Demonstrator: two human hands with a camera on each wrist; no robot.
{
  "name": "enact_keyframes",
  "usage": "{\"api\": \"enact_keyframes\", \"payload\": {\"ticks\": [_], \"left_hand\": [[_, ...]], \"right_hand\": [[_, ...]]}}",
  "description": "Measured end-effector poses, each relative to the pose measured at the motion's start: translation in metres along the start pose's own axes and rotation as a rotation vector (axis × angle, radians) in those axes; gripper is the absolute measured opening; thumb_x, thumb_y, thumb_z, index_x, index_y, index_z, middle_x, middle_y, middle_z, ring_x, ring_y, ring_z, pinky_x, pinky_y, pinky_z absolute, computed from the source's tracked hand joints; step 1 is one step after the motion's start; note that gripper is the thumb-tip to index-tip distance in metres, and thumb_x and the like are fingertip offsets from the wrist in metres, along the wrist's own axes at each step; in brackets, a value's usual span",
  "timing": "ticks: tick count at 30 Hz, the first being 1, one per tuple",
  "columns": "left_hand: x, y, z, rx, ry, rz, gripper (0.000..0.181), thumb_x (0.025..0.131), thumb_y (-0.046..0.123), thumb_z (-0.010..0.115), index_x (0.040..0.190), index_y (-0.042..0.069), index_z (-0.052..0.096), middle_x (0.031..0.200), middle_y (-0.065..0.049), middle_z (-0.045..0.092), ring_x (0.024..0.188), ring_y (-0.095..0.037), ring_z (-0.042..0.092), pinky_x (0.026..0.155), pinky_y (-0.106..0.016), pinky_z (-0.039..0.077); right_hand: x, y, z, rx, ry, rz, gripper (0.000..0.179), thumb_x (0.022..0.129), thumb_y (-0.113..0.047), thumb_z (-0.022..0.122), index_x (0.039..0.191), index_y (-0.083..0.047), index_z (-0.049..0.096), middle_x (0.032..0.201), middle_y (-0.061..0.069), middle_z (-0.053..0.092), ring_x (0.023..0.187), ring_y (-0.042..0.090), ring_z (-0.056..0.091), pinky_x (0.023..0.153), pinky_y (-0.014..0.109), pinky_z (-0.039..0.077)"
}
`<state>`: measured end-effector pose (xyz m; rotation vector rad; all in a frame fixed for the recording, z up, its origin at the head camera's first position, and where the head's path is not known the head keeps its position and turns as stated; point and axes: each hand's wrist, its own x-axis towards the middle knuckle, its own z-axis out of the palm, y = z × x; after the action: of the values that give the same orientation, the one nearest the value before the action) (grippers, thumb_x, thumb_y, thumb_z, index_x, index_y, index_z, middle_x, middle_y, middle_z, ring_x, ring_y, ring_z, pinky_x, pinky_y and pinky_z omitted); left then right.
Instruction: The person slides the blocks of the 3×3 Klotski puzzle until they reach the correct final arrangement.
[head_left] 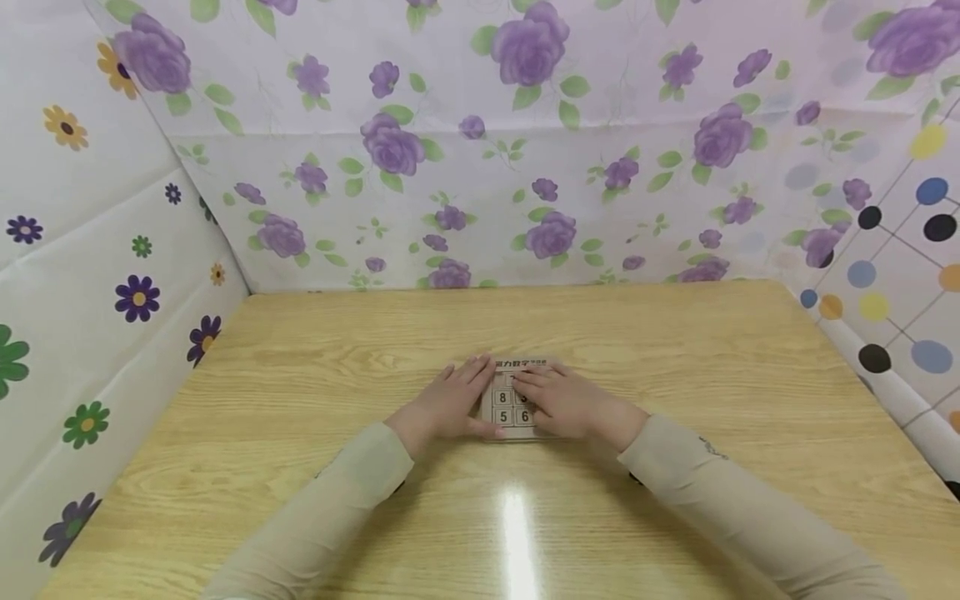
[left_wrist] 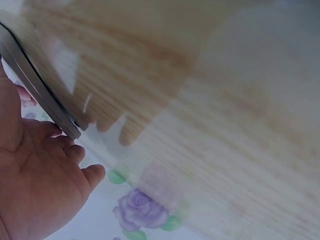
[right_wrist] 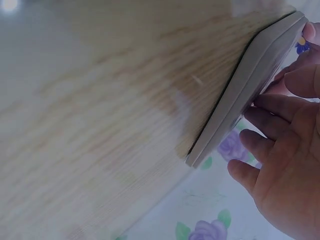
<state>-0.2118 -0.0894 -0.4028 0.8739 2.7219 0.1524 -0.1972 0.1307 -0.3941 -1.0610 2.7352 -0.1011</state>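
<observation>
A flat number sliding puzzle (head_left: 503,407) with a pale frame and printed square tiles lies on the wooden table. Tiles marked 8, 5 and 6 show; others are covered by fingers. My left hand (head_left: 448,404) holds the puzzle's left side, thumb at the lower corner and fingers along the upper edge. From the right, my right hand (head_left: 572,403) reaches over the frame, its fingertips touching the upper tiles. The right wrist view shows the puzzle's side (right_wrist: 245,90) with loosely bent fingers over its face. In the left wrist view the puzzle's edge (left_wrist: 42,85) rises beside my palm.
The glossy wooden table (head_left: 300,350) carries a bright light reflection in front of the puzzle. A cloth with purple flowers (head_left: 551,233) hangs along the back edge. Patterned cloths also stand at the left (head_left: 90,350) and right (head_left: 892,333) sides.
</observation>
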Motion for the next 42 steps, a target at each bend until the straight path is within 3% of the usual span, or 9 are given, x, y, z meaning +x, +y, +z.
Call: {"api": "enact_keyframes", "payload": {"ticks": [13,29,42], "left_hand": [[0.000,-0.003,-0.001,-0.007,0.008,-0.001,0.106,0.079,0.069,0.057,0.153,0.008,0.011,0.161,-0.008,0.005,0.148,-0.025,0.006,0.119,-0.048,0.011],[0.000,-0.003,0.001,0.008,0.004,-0.003,0.106,0.080,0.068,0.056,0.153,0.008,0.010,0.161,-0.008,0.004,0.148,-0.025,0.004,0.120,-0.048,0.011],[-0.001,-0.001,0.000,-0.005,-0.004,0.008,0.105,0.080,0.068,0.056,0.153,0.008,0.011,0.161,-0.009,0.006,0.148,-0.025,0.006,0.120,-0.048,0.012]], "right_hand": [[-0.009,0.004,-0.004,-0.004,0.011,0.011,0.055,0.095,-0.021,0.044,0.145,-0.002,0.037,0.154,0.012,0.032,0.143,0.032,0.025,0.116,0.054,0.019],[-0.010,-0.024,-0.001,-0.056,0.000,-0.134,0.053,0.095,-0.021,0.045,0.145,-0.004,0.037,0.152,0.010,0.035,0.143,0.028,0.026,0.117,0.052,0.020],[0.000,-0.022,-0.001,-0.066,-0.006,-0.054,0.053,0.096,-0.024,0.044,0.145,-0.004,0.038,0.152,0.009,0.035,0.143,0.027,0.027,0.118,0.050,0.019]]}}
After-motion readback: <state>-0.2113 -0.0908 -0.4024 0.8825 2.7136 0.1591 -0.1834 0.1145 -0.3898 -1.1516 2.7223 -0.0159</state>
